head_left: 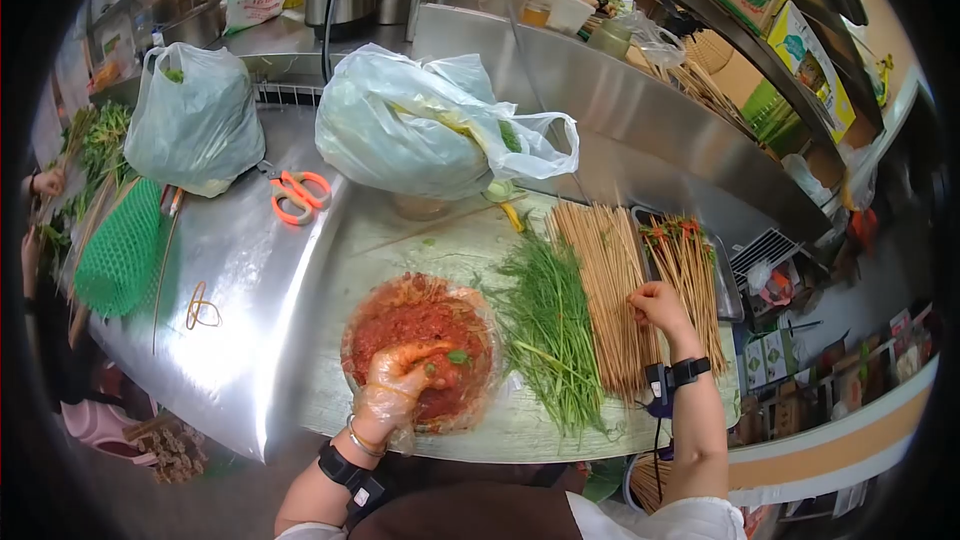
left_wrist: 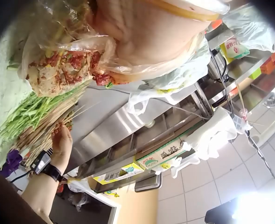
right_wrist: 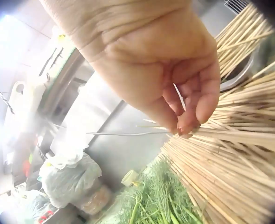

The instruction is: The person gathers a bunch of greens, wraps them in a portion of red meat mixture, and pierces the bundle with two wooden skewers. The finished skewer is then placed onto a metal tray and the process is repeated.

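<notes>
A bowl of red minced mixture (head_left: 400, 315) stands on the pale green board. Inside its rim is my left hand (head_left: 393, 390) in a clear plastic glove, smeared red, with green leaf bits beside the fingers; how they curl is partly hidden. In the left wrist view, red mixture (left_wrist: 76, 63) clings to the glove. My right hand (head_left: 662, 308) is bare, over a wide row of wooden skewers (head_left: 600, 280). In the right wrist view its thumb and fingertips (right_wrist: 186, 128) pinch the end of a skewer (right_wrist: 235, 135). Long green herbs (head_left: 548, 330) lie between bowl and skewers.
Skewers with red and green pieces (head_left: 690, 250) lie in a metal tray at the right. Plastic bags (head_left: 400, 125) stand behind the bowl. Orange-handled scissors (head_left: 300, 198), a rubber band (head_left: 203, 308) and green netting (head_left: 120, 255) are on the left. Another person's hand (head_left: 47, 182) shows far left.
</notes>
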A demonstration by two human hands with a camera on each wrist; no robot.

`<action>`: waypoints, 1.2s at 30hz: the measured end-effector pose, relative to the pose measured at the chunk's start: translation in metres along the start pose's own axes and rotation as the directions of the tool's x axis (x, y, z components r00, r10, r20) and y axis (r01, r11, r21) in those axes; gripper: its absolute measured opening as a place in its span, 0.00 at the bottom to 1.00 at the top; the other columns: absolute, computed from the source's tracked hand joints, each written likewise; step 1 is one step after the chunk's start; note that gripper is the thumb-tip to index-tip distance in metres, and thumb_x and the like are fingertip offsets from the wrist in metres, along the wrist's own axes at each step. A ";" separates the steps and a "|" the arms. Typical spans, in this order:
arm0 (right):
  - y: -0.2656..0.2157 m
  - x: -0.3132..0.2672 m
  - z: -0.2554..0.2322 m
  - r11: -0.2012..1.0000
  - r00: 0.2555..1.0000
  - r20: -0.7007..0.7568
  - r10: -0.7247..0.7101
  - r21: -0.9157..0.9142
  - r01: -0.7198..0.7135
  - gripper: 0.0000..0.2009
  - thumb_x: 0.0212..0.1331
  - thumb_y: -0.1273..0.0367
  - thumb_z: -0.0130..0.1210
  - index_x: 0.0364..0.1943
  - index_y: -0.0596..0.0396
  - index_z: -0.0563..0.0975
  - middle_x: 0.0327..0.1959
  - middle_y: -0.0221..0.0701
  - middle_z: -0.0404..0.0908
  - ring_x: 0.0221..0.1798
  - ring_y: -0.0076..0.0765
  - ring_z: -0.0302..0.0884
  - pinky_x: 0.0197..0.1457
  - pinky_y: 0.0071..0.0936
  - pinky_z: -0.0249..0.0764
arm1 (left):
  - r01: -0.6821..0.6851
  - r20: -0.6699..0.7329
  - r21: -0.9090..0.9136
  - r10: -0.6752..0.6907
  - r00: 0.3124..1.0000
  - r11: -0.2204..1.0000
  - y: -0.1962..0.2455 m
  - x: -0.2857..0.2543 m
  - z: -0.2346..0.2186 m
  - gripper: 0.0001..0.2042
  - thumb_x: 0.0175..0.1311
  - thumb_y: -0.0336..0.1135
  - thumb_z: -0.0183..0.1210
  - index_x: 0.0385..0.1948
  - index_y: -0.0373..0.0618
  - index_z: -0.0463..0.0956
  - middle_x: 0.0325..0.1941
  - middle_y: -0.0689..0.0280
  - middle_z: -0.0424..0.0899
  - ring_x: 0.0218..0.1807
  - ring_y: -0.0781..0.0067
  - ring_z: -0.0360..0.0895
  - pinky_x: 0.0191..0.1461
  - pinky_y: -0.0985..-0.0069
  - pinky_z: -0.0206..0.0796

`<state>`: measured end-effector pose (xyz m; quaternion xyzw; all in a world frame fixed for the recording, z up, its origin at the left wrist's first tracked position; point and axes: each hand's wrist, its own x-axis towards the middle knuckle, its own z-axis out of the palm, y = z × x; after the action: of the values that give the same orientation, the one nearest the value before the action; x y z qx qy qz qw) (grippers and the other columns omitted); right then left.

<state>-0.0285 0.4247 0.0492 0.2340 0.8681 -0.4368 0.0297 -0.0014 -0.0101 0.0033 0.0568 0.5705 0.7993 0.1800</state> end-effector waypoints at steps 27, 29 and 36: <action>-0.083 -0.155 0.186 0.499 0.856 0.133 -0.499 0.852 0.158 0.06 0.64 0.71 0.50 0.39 0.60 0.73 0.35 0.35 0.76 0.34 0.32 0.79 0.38 0.28 0.77 | -0.024 -0.156 -0.317 -0.028 0.987 0.948 -0.013 0.001 -0.009 0.13 0.63 0.22 0.52 0.50 0.32 0.71 0.46 0.57 0.79 0.42 0.68 0.80 0.43 0.78 0.77; -0.082 -0.153 0.185 0.537 0.824 0.201 -0.529 0.831 0.142 0.09 0.65 0.69 0.48 0.36 0.62 0.74 0.32 0.35 0.75 0.31 0.33 0.78 0.36 0.30 0.76 | -0.009 -0.099 -0.252 -0.016 0.995 0.968 -0.004 0.000 -0.005 0.14 0.64 0.23 0.51 0.51 0.31 0.71 0.47 0.57 0.79 0.43 0.69 0.80 0.44 0.78 0.77; -0.100 -0.140 0.146 0.517 0.833 0.177 -0.524 0.843 0.146 0.13 0.67 0.66 0.44 0.38 0.63 0.75 0.33 0.40 0.80 0.32 0.34 0.81 0.39 0.28 0.77 | -0.042 0.033 -0.171 0.048 0.998 0.984 0.004 -0.005 -0.008 0.16 0.63 0.22 0.46 0.52 0.34 0.73 0.49 0.61 0.79 0.44 0.77 0.78 0.46 0.81 0.73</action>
<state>0.0305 0.2077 0.0698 -0.0526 0.5774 -0.8146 0.0158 -0.0006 -0.0201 0.0052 0.0691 0.4953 0.8478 0.1766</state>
